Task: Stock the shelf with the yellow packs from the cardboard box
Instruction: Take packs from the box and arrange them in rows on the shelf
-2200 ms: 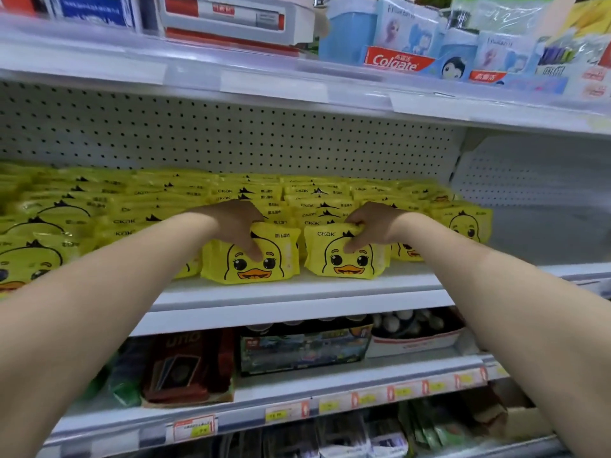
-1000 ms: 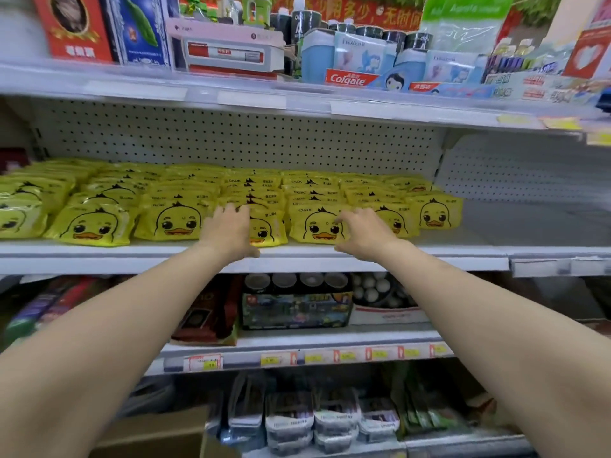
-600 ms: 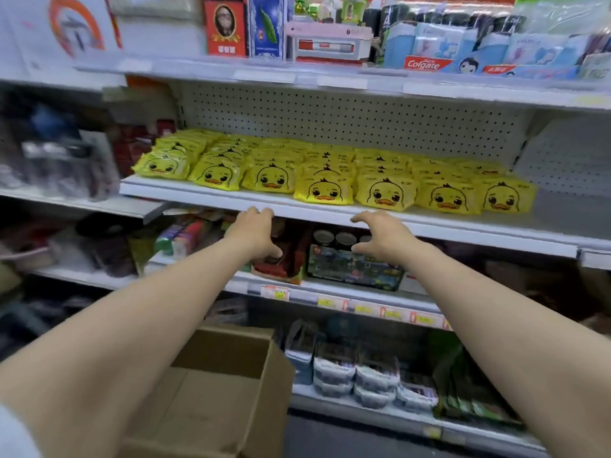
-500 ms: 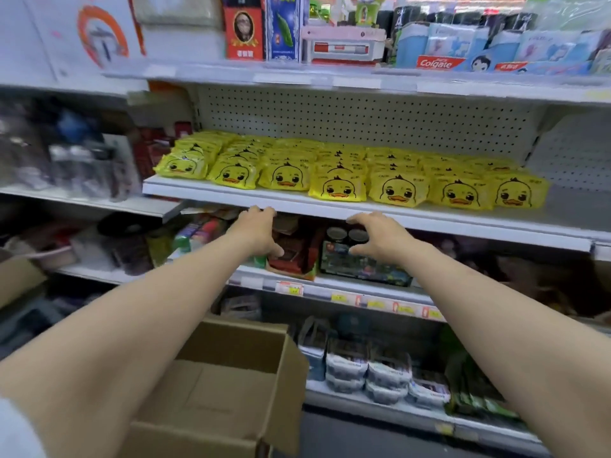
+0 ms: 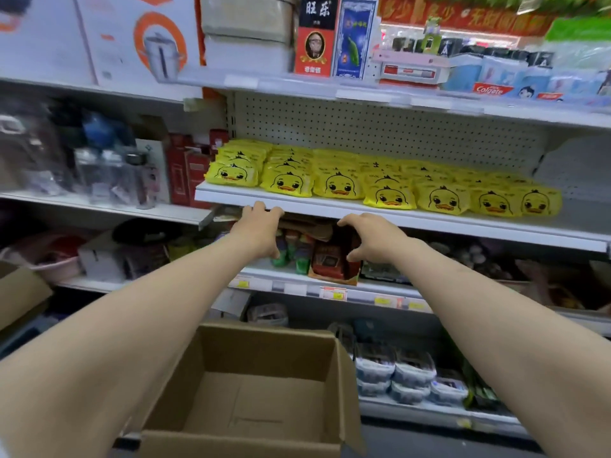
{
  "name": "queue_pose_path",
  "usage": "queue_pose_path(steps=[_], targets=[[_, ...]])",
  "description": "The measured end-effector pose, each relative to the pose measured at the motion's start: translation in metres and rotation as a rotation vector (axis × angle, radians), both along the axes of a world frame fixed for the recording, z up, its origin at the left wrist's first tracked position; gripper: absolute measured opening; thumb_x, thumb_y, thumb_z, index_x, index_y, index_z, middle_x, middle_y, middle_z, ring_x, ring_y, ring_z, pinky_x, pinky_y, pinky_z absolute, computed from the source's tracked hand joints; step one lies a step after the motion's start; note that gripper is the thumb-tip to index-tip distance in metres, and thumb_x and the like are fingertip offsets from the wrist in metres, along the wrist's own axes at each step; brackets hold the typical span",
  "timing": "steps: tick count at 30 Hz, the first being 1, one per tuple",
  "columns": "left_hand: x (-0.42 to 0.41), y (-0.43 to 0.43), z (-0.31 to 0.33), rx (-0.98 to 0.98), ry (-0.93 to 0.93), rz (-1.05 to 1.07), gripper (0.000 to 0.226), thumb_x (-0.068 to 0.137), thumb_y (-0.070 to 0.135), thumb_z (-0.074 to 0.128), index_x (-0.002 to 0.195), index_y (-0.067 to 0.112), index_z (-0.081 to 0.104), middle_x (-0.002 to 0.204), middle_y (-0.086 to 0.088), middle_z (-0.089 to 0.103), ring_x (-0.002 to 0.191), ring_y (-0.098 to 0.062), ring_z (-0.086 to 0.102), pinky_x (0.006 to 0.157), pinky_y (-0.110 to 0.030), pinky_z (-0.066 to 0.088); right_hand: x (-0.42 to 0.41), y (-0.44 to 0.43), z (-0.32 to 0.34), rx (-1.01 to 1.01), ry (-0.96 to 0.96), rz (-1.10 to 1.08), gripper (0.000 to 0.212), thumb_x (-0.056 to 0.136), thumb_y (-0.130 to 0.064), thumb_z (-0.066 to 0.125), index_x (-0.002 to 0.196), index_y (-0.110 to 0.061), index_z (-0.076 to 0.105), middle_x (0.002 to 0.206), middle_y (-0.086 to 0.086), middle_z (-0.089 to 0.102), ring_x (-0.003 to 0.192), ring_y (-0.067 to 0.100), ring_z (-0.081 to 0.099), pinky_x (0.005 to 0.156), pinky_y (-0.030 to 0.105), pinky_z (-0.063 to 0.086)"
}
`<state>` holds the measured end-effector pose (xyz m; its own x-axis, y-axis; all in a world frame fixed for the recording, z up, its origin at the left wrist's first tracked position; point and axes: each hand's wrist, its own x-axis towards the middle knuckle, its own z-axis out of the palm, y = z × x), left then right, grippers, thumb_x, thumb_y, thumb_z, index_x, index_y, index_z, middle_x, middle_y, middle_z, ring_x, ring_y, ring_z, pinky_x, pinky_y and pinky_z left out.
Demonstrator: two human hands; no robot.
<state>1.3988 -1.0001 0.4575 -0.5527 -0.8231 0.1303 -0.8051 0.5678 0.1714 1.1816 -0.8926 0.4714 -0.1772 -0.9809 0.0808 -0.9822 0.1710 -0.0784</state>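
Yellow packs (image 5: 390, 196) printed with duck faces fill the white shelf (image 5: 429, 223) in several rows against the pegboard back. An open cardboard box (image 5: 258, 401) stands below in the foreground, and the part of its inside that shows holds no packs. My left hand (image 5: 261, 231) hovers just below the shelf's front edge, fingers spread, holding nothing. My right hand (image 5: 373, 238) is beside it at the same height, also open with nothing in it. Both hands are apart from the packs.
Toothpaste and boxed goods (image 5: 489, 89) sit on the shelf above. Red packets (image 5: 334, 262) and other small items lie on the lower shelf behind my hands. Sealed tubs (image 5: 410, 375) stand on the bottom shelf. Bottles (image 5: 109, 180) are on the left bay.
Both hands let go of the front packs and drew back below the shelf edge. The view pulled back and turned left, bringing the cardboard box into sight.
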Motion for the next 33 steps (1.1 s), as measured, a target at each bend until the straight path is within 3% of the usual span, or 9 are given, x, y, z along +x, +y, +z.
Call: queue_pose_path(steps=[3, 10, 19, 23, 27, 33], targets=[[0.047, -0.029, -0.002, -0.051, -0.008, 0.005, 0.079, 0.077, 0.023, 0.077, 0.143, 0.020, 0.033, 0.139, -0.014, 0.035, 0.130, -0.037, 0.029, 0.098, -0.048, 0.045, 0.047, -0.031, -0.004, -0.022, 0.016, 0.010, 0.083, 0.074, -0.034, 0.083, 0.144, -0.029, 0.039, 0.138, 0.002, 0.051, 0.121, 0.026, 0.052, 0.090, 0.043, 0.053], [0.112, -0.086, -0.018, -0.049, -0.037, -0.005, 0.084, 0.072, 0.044, 0.078, 0.142, 0.022, 0.037, 0.137, -0.011, 0.041, 0.129, -0.033, 0.036, 0.102, -0.046, 0.041, 0.114, -0.081, -0.023, -0.049, -0.023, 0.046, 0.071, 0.081, -0.044, 0.075, 0.141, -0.029, 0.041, 0.136, 0.000, 0.052, 0.122, 0.023, 0.051, 0.093, 0.041, 0.050], [0.112, -0.171, -0.017, -0.035, 0.011, 0.020, 0.085, 0.074, 0.057, 0.075, 0.141, 0.016, 0.041, 0.136, -0.008, 0.049, 0.123, -0.028, 0.047, 0.100, -0.044, 0.044, 0.099, -0.173, -0.015, -0.065, -0.057, 0.046, 0.070, 0.083, -0.046, 0.073, 0.144, -0.027, 0.041, 0.143, 0.004, 0.048, 0.130, 0.026, 0.045, 0.098, 0.041, 0.045], [0.107, -0.228, 0.002, -0.084, -0.007, 0.032, 0.085, 0.078, 0.055, 0.072, 0.145, 0.016, 0.037, 0.142, -0.008, 0.046, 0.132, -0.028, 0.041, 0.106, -0.045, 0.039, 0.090, -0.238, -0.006, -0.069, -0.062, 0.065, 0.070, 0.084, -0.046, 0.071, 0.144, -0.026, 0.041, 0.144, 0.005, 0.047, 0.133, 0.027, 0.042, 0.103, 0.040, 0.042], [0.097, -0.287, 0.010, -0.088, -0.016, 0.022, 0.086, 0.079, 0.059, 0.068, 0.147, 0.017, 0.033, 0.138, -0.007, 0.049, 0.127, -0.028, 0.045, 0.105, -0.048, 0.039, 0.089, -0.297, 0.001, -0.083, -0.080, 0.042, 0.068, 0.084, -0.045, 0.072, 0.142, -0.027, 0.042, 0.145, 0.005, 0.045, 0.134, 0.027, 0.040, 0.104, 0.042, 0.042], [0.064, -0.385, 0.008, -0.070, -0.045, -0.072, 0.107, 0.080, 0.060, 0.067, 0.156, 0.018, 0.005, 0.163, -0.006, 0.014, 0.150, -0.023, 0.011, 0.120, -0.047, 0.015, 0.099, -0.385, 0.009, -0.129, -0.071, -0.021, 0.079, 0.083, -0.044, 0.074, 0.149, -0.030, 0.033, 0.152, 0.003, 0.038, 0.137, 0.027, 0.038, 0.108, 0.039, 0.040]])
